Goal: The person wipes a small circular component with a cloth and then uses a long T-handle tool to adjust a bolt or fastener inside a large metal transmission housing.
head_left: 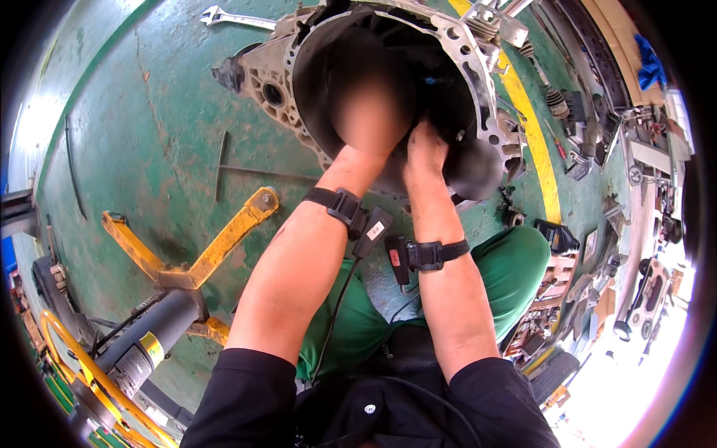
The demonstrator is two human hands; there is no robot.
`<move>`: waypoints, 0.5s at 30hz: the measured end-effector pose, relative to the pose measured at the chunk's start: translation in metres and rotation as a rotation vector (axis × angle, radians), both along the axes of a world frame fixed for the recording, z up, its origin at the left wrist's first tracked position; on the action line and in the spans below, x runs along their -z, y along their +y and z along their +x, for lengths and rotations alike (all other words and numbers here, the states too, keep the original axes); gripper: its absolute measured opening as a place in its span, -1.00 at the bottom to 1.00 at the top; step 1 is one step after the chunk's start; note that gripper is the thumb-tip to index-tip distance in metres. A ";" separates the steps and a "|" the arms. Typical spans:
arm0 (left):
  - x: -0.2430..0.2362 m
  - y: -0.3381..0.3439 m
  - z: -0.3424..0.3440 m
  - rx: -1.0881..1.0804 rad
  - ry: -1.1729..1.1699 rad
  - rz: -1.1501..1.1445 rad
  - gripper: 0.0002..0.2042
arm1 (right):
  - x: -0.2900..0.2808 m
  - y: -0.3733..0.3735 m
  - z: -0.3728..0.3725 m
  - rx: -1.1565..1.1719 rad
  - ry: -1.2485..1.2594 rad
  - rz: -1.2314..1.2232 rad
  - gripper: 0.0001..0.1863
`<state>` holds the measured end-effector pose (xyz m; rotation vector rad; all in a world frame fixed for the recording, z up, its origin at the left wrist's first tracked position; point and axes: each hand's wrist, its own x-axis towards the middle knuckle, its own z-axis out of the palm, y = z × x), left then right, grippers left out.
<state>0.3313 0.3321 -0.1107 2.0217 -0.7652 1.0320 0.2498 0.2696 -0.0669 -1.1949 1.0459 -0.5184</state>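
A large metal gearbox housing (479, 78) with a wide round mouth and bolt holes around its rim stands on the floor in front of me. Both of my arms reach into its dark hollow. My left hand (371, 112) is over the left half of the opening, and a blur covers its fingers. To its right, my right hand (427, 148) dips past the near rim, its fingers lost in the shadow inside. Whether either hand grips anything is hidden. Each forearm wears a black strap (430, 256) with a small cabled box.
An adjustable wrench (237, 19) lies beyond the housing, and a T-shaped bar (222, 166) lies to its left. A yellow-legged jack stand (179, 278) occupies the lower left. Along the right, past a yellow floor line (539, 153), are several loose vehicle parts (579, 153).
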 end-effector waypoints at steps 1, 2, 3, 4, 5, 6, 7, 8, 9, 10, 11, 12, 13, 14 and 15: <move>0.014 0.005 0.006 -0.046 -0.146 -0.032 -0.22 | -0.030 0.024 0.003 -0.009 -0.067 0.023 -0.45; 0.017 0.004 0.007 -0.065 -0.158 -0.017 -0.20 | -0.033 0.025 0.002 -0.011 -0.094 0.037 -0.44; 0.011 0.004 0.004 -0.049 -0.012 0.064 -0.19 | -0.035 0.025 0.001 -0.008 -0.117 0.052 -0.44; -0.008 0.000 -0.002 -0.028 0.130 0.146 -0.18 | -0.016 0.007 -0.003 -0.001 -0.100 0.061 -0.44; -0.026 -0.001 -0.012 0.025 0.425 0.298 -0.17 | 0.005 -0.010 -0.007 0.006 -0.083 0.069 -0.44; -0.042 0.003 -0.019 0.061 0.719 0.460 -0.17 | 0.018 -0.016 -0.006 0.012 -0.062 0.032 -0.44; -0.045 0.005 -0.020 0.052 0.699 0.437 -0.20 | 0.023 -0.017 -0.003 0.014 -0.040 -0.010 -0.44; -0.047 0.006 -0.021 0.046 0.680 0.414 -0.23 | 0.028 -0.019 -0.006 -0.045 -0.025 -0.134 -0.44; -0.048 0.007 -0.021 0.037 0.660 0.393 -0.26 | 0.030 -0.018 -0.007 -0.097 -0.010 -0.257 -0.44; -0.036 0.008 -0.016 0.034 0.556 0.370 -0.33 | 0.024 -0.008 -0.011 -0.221 -0.007 -0.460 -0.44; -0.022 0.008 -0.010 0.032 0.450 0.347 -0.40 | 0.018 -0.001 -0.009 -0.230 -0.036 -0.436 -0.44; -0.011 0.006 -0.007 0.037 0.347 0.323 -0.47 | 0.010 0.004 -0.007 -0.232 -0.061 -0.415 -0.44; -0.009 0.005 -0.007 0.027 0.312 0.321 -0.51 | -0.001 0.009 -0.003 -0.115 -0.111 -0.166 -0.45; -0.007 0.004 -0.008 0.016 0.277 0.320 -0.54 | -0.008 0.011 -0.001 0.002 -0.161 0.083 -0.45; -0.008 -0.001 -0.009 0.015 0.240 0.314 -0.57 | 0.002 0.002 -0.004 -0.007 -0.102 -0.007 -0.45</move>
